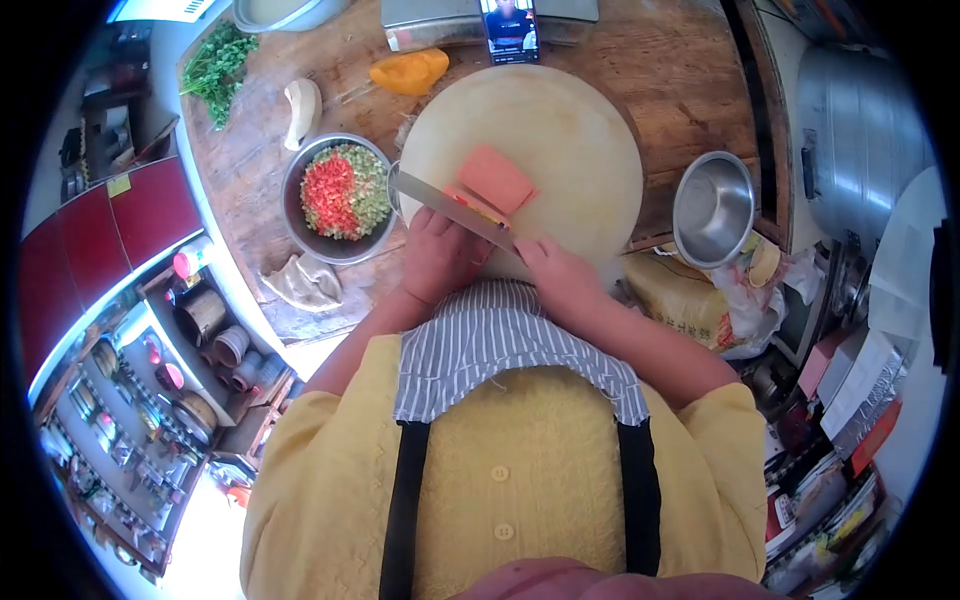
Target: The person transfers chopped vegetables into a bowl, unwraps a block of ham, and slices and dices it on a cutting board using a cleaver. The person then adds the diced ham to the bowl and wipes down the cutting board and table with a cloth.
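Observation:
On the round, pale chopping board (590, 150) lies a smooth pink block (497, 178) that looks like ham or luncheon meat. My right hand (560, 272) grips the handle of a broad kitchen knife (440, 203), its blade slanting up to the left across the board. Beneath and beside the blade shows a strip of red and yellow wrapping (482, 206). My left hand (435, 252) is closed at the board's near edge, its fingers against a reddish piece partly hidden by the knife. A metal bowl (292, 215) of diced red and green vegetables stands left of the board.
A peeled banana-shaped pale piece (302, 112), an orange pumpkin-like wedge (410, 72), green herbs (218, 70) and a crumpled cloth (304, 283) lie on the wooden table (345, 75). Behind the board stands a phone (511, 30). At right sits a steel bowl (713, 210).

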A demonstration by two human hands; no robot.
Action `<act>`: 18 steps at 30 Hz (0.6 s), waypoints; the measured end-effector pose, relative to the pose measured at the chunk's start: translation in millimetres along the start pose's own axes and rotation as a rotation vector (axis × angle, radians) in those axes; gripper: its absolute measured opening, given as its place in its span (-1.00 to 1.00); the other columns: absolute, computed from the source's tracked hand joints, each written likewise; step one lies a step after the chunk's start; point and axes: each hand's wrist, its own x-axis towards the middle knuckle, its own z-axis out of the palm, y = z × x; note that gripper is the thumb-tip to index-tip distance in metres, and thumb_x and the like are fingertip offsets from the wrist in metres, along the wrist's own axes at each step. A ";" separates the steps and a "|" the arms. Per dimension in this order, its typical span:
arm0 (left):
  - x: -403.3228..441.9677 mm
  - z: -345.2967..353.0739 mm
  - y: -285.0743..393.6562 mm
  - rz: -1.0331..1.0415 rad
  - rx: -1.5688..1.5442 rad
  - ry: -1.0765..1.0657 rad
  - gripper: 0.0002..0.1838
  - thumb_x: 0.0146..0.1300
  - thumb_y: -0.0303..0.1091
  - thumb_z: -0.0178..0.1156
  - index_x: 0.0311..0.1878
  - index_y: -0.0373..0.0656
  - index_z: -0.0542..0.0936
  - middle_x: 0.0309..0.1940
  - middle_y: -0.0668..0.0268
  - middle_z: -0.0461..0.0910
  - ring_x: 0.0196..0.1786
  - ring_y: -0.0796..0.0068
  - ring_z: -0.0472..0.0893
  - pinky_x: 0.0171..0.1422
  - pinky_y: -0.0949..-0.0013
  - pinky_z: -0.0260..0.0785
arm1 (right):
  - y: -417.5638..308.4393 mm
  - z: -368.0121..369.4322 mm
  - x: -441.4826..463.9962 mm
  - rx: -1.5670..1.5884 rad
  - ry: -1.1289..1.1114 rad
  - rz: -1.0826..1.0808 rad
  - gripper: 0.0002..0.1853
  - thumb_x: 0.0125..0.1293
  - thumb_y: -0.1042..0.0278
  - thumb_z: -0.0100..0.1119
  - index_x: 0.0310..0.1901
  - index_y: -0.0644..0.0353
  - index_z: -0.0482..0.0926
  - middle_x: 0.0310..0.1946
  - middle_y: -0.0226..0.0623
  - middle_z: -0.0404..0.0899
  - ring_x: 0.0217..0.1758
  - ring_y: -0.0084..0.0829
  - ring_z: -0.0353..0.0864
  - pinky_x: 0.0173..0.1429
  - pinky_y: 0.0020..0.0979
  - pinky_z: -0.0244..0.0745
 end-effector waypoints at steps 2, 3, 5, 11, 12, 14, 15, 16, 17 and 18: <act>3.7 -1.4 2.2 -0.024 0.013 -0.012 -0.66 -0.06 -0.30 0.34 -0.16 -0.13 0.59 -0.19 0.14 0.53 -0.17 0.05 0.52 -0.07 0.14 0.39 | 1.9 -3.9 -15.5 -0.054 -0.114 0.095 -0.72 0.25 0.47 -0.10 0.01 0.23 0.32 -0.31 -0.02 0.45 -0.27 0.00 0.61 -0.25 -0.08 0.53; 8.6 -5.4 5.5 -0.007 0.014 0.007 -0.66 -0.07 -0.30 0.34 -0.17 -0.13 0.59 -0.19 0.14 0.53 -0.17 0.06 0.52 -0.08 0.14 0.39 | 1.6 -5.2 -14.2 -0.056 -0.120 0.095 -0.72 0.25 0.47 -0.10 0.01 0.23 0.32 -0.31 -0.02 0.45 -0.27 0.00 0.61 -0.25 -0.08 0.53; 8.4 -5.3 7.9 0.005 0.004 0.020 -0.66 -0.07 -0.30 0.35 -0.17 -0.13 0.59 -0.19 0.15 0.53 -0.18 0.06 0.52 -0.08 0.14 0.39 | -0.9 -6.8 -13.0 -0.043 -0.076 0.073 -0.74 0.24 0.47 -0.10 -0.02 0.22 0.33 -0.34 -0.02 0.44 -0.30 0.00 0.62 -0.27 -0.07 0.53; 7.4 -3.1 3.0 -0.007 -0.002 -0.018 -0.66 -0.08 -0.29 0.34 -0.17 -0.12 0.60 -0.18 0.16 0.54 -0.21 0.09 0.52 -0.08 0.16 0.39 | 5.3 1.4 -0.4 -0.027 -0.051 0.047 -0.75 0.25 0.47 -0.11 -0.03 0.20 0.32 -0.31 -0.02 0.45 -0.32 0.02 0.61 -0.26 -0.03 0.52; 7.2 -2.1 4.8 -0.021 -0.006 -0.026 -0.66 -0.08 -0.29 0.34 -0.18 -0.12 0.60 -0.19 0.17 0.54 -0.21 0.09 0.51 -0.09 0.16 0.39 | 6.7 -0.5 -4.8 -0.027 -0.048 0.048 -0.75 0.25 0.47 -0.11 -0.03 0.20 0.32 -0.31 -0.02 0.45 -0.32 0.02 0.61 -0.26 -0.03 0.52; 7.1 -0.8 5.4 -0.040 -0.011 -0.035 -0.67 -0.08 -0.29 0.34 -0.18 -0.11 0.60 -0.19 0.18 0.54 -0.21 0.10 0.51 -0.09 0.17 0.39 | 4.5 -3.3 -16.9 -0.050 -0.135 0.135 -0.75 0.25 0.47 -0.11 -0.02 0.22 0.31 -0.29 -0.01 0.46 -0.31 0.03 0.61 -0.25 -0.01 0.52; 7.6 -0.5 4.5 -0.025 -0.012 -0.016 -0.68 -0.07 -0.30 0.34 -0.18 -0.10 0.60 -0.21 0.19 0.53 -0.21 0.10 0.51 -0.10 0.17 0.39 | 2.3 -4.9 -19.1 -0.050 -0.140 0.134 -0.75 0.25 0.47 -0.11 -0.02 0.22 0.31 -0.29 -0.01 0.46 -0.31 0.03 0.61 -0.25 -0.01 0.52; 7.9 0.3 3.8 -0.011 -0.014 0.004 -0.69 -0.07 -0.30 0.34 -0.19 -0.09 0.60 -0.22 0.20 0.53 -0.21 0.11 0.50 -0.11 0.17 0.39 | 0.4 -7.1 -20.9 -0.056 -0.144 0.149 -0.76 0.26 0.47 -0.12 -0.04 0.23 0.30 -0.29 0.00 0.46 -0.32 0.03 0.61 -0.26 -0.01 0.52; 8.9 0.2 3.7 -0.017 -0.021 0.001 -0.69 -0.07 -0.30 0.34 -0.19 -0.09 0.60 -0.22 0.20 0.53 -0.21 0.11 0.50 -0.11 0.17 0.39 | 0.1 -8.0 -23.2 -0.062 -0.147 0.170 -0.78 0.26 0.47 -0.12 -0.05 0.24 0.29 -0.29 0.00 0.46 -0.33 0.03 0.61 -0.28 -0.01 0.52; 10.8 -1.0 3.8 -0.008 -0.013 -0.008 -0.70 -0.08 -0.30 0.34 -0.21 -0.09 0.60 -0.24 0.20 0.53 -0.21 0.11 0.50 -0.11 0.16 0.39 | 0.1 -6.2 -19.4 -0.063 -0.155 0.178 -0.78 0.26 0.47 -0.12 -0.05 0.24 0.29 -0.29 0.00 0.46 -0.33 0.03 0.61 -0.28 -0.01 0.52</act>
